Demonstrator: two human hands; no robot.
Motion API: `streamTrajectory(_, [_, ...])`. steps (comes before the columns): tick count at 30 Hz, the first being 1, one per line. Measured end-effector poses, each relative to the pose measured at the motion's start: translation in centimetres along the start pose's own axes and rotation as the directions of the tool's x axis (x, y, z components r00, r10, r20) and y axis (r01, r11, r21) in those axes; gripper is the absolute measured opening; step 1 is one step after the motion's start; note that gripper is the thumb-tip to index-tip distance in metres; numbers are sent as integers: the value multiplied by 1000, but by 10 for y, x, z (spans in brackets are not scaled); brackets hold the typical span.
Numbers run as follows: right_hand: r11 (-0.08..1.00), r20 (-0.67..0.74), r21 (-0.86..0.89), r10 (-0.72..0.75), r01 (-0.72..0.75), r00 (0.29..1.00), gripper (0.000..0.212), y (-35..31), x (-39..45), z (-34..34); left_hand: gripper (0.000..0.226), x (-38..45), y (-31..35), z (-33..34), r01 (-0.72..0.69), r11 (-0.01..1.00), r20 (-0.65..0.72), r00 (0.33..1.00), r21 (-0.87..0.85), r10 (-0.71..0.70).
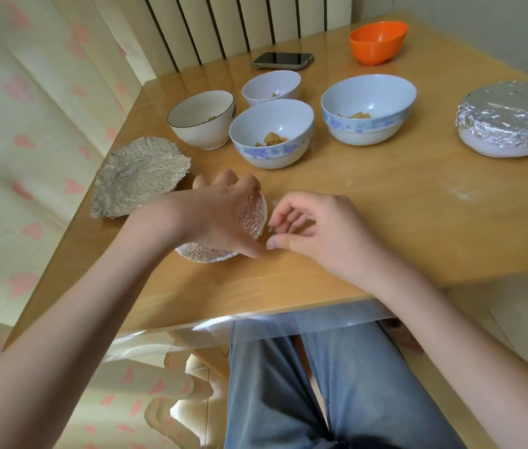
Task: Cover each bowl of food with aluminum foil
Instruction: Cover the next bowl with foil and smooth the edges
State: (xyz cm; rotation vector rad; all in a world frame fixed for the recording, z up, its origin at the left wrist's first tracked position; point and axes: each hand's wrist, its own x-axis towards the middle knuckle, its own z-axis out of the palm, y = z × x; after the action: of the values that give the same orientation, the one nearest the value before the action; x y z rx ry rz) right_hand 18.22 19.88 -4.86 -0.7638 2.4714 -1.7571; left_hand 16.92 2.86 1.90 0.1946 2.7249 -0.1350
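Down low, left hand (223, 215) fingers grip a tilted glass dish (253, 215).

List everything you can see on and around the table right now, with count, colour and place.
Foil-covered bowl: one, silver over white, far right.
Open bowls with food: four, white, two blue-patterned, table centre.
Orange bowl: one, tilted, far right corner.
Phone: one, dark, far edge.
Loose foil sheet: one, silver, crumpled, left edge.
Small glass dish: one, clear, tilted, foil partly beneath.
Table: wooden, clear cover.
Curtain: cream, pink hearts, left.
Hands: left hand grips the dish; right hand beside it, fingers curled.
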Motion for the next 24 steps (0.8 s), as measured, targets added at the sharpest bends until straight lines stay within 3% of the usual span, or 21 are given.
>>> streamTrajectory(3, [999,-7,-48,-17,16,1000,22,-1,-1,3,142,-4,-2,-6,21,999,104,994,24,-24])
streamTrajectory(5, [993,-24,-114,-31,28,999,25,-1,0,4,144,-7,-10,-9,-36,996,96,995,87,27])
streamTrajectory(8, [975,-52,-219,-58,45,997,30,-5,3,10,135,-8,-24,-6,-159,980,87,985,122,149])
streamTrajectory(14, [951,-71,-306,-73,48,995,30,-9,10,14,98,-12,-25,3,-256,963,-44,966,-79,253])
streamTrajectory(19, [957,-21,-268,-118,108,993,19,-8,19,9,93,-15,-30,3,-292,942,-67,956,-163,285])
streamTrajectory(24, [886,107,-391,-223,247,969,18,-15,37,-2,98,-18,-34,1,-285,925,-73,958,-250,276])
